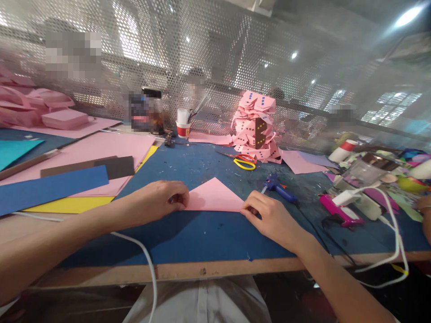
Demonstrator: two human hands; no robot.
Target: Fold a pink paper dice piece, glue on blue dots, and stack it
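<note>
And here it is, the pink paper triangle (pixel 215 196), lying on the blue work surface (pixel 205 237) squarely between the two hands, near the table's front edge! Its peak points straight away from the person; its long axis, the base edge, runs left to right, almost level. On the left corner, the left hand (pixel 172 196), thumb and forefinger closed in a pinch on the paper. Over at the right corner, the right hand (pixel 262 208) matches it, thumb and fingertips pressed together on the tip. Just beyond that hand, a blue glue gun (pixel 282 190) lies with its nozzle toward the paper. Further back, scissors (pixel 245 164) with yellow and orange handles rest before a tall stack of folded pink pieces (pixel 249 128), dotted blue and yellow. Out left, a blue strip (pixel 67 187) lies across pink sheets (pixel 134 146); out right sits a magenta device (pixel 345 215), a white cable looping beside it.
</note>
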